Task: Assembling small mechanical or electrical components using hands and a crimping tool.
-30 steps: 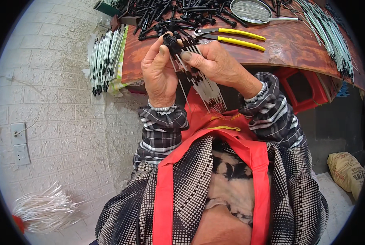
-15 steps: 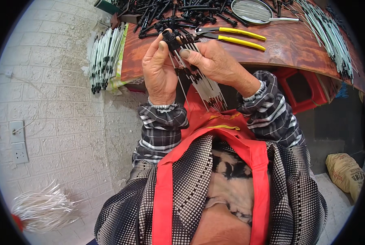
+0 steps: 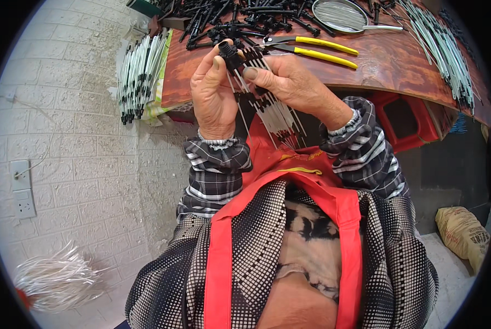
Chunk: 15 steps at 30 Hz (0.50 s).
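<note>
My left hand [image 3: 215, 93] is closed with thumb and fingertips round a black ribbed plastic fitting [image 3: 232, 55], held up before the table edge. Close beside it, my right hand [image 3: 286, 79] pinches a bundle of thin white rods with black ends [image 3: 275, 118]. The rods hang down from the fingers toward the red apron [image 3: 278, 159] on my lap. Where the rods meet the fitting is partly hidden by my fingers. Just beyond my right hand lie pliers with yellow handles [image 3: 328, 52], their jaws apart.
Black plastic parts [image 3: 240, 22] are heaped at the table's far side. A round dish [image 3: 341, 15] with a handle holds thin pale pieces. More white rods stand at the left edge [image 3: 141, 77] and lie at the right [image 3: 443, 49]. A red crate [image 3: 435, 131] sits below the tabletop.
Very little differs. Both hands keep their grip on the fitting and the rods; the view has shifted slightly, and the lower ends of the hanging rods have moved a little.
</note>
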Each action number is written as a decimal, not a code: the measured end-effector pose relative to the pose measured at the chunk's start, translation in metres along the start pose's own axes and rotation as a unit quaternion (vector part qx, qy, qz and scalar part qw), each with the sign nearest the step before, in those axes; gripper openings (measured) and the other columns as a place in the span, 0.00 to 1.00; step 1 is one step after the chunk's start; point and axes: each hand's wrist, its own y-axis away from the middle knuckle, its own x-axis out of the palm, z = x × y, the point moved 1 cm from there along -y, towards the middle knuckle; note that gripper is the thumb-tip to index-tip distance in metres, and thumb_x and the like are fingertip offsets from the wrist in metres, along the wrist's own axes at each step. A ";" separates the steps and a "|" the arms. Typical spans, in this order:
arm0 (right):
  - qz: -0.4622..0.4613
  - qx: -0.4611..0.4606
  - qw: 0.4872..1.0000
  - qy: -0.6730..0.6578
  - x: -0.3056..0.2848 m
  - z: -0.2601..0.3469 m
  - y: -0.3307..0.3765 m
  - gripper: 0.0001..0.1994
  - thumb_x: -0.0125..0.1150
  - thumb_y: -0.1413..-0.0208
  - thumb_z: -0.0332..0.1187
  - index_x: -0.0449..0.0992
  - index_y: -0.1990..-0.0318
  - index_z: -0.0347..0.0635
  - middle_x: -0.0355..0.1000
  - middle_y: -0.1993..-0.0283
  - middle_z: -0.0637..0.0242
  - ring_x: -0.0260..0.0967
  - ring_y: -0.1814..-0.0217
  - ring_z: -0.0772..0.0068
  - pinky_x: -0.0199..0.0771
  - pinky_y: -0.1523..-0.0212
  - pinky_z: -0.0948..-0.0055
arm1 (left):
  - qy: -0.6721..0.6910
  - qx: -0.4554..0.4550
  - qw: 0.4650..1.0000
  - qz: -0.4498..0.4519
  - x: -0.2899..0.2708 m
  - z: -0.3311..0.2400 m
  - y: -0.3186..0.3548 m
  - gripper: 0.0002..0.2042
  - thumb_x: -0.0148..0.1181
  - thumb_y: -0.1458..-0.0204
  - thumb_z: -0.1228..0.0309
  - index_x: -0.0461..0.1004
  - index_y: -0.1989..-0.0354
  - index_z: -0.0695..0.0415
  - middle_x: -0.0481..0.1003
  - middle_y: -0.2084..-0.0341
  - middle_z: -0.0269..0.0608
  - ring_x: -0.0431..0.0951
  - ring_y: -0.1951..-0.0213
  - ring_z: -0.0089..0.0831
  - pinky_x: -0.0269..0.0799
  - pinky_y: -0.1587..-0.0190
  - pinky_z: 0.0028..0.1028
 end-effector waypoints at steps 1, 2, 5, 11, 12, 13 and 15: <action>-0.012 -0.002 0.999 -0.033 0.001 -0.002 0.000 0.18 0.55 0.39 0.41 0.76 0.74 0.34 0.68 0.82 0.70 0.64 0.79 0.80 0.63 0.77 0.75 | 0.001 0.004 1.000 -0.002 0.000 0.000 0.000 0.15 0.56 0.41 0.74 0.71 0.47 0.67 0.78 0.56 0.44 0.79 0.56 0.29 0.75 0.49 0.27; -0.024 -0.004 0.998 -0.066 0.002 -0.003 0.000 0.18 0.57 0.39 0.41 0.77 0.74 0.35 0.68 0.82 0.72 0.63 0.79 0.82 0.63 0.77 0.77 | 0.001 0.009 1.000 -0.005 0.000 0.000 0.000 0.15 0.56 0.41 0.74 0.71 0.47 0.67 0.78 0.56 0.44 0.79 0.56 0.30 0.75 0.49 0.27; -0.070 -0.002 0.993 -0.100 0.008 -0.004 0.001 0.17 0.60 0.40 0.41 0.78 0.75 0.36 0.69 0.82 0.74 0.62 0.79 0.84 0.62 0.77 0.79 | 0.005 0.007 1.000 -0.005 0.001 -0.001 0.000 0.15 0.56 0.41 0.73 0.71 0.47 0.67 0.78 0.56 0.44 0.79 0.56 0.30 0.75 0.50 0.27; -0.070 0.045 0.991 -0.101 0.009 -0.001 0.006 0.17 0.61 0.40 0.44 0.77 0.71 0.39 0.71 0.75 0.75 0.64 0.73 0.87 0.64 0.71 0.83 | 0.006 0.005 1.000 -0.006 -0.001 -0.003 0.001 0.15 0.56 0.41 0.73 0.71 0.47 0.67 0.78 0.56 0.45 0.79 0.56 0.30 0.76 0.50 0.27; -0.071 0.036 0.992 -0.100 0.009 0.000 0.006 0.17 0.60 0.40 0.44 0.77 0.71 0.39 0.71 0.75 0.76 0.64 0.73 0.87 0.64 0.72 0.83 | 0.005 0.008 1.000 -0.009 0.000 -0.003 0.001 0.16 0.57 0.41 0.73 0.71 0.47 0.67 0.78 0.56 0.45 0.79 0.56 0.30 0.75 0.50 0.28; -0.073 0.028 0.992 -0.099 0.009 0.001 0.006 0.17 0.60 0.39 0.44 0.77 0.71 0.38 0.71 0.76 0.76 0.63 0.73 0.88 0.64 0.72 0.84 | 0.004 0.012 1.000 -0.011 0.000 -0.003 0.001 0.16 0.57 0.41 0.73 0.71 0.47 0.67 0.78 0.56 0.45 0.79 0.56 0.30 0.75 0.50 0.28; -0.073 0.019 0.992 -0.097 0.009 0.002 0.006 0.17 0.60 0.39 0.44 0.77 0.71 0.38 0.71 0.76 0.76 0.63 0.73 0.88 0.63 0.72 0.84 | 0.004 0.016 1.000 -0.015 -0.001 -0.002 0.000 0.16 0.57 0.41 0.73 0.71 0.47 0.67 0.78 0.56 0.45 0.79 0.56 0.30 0.75 0.50 0.28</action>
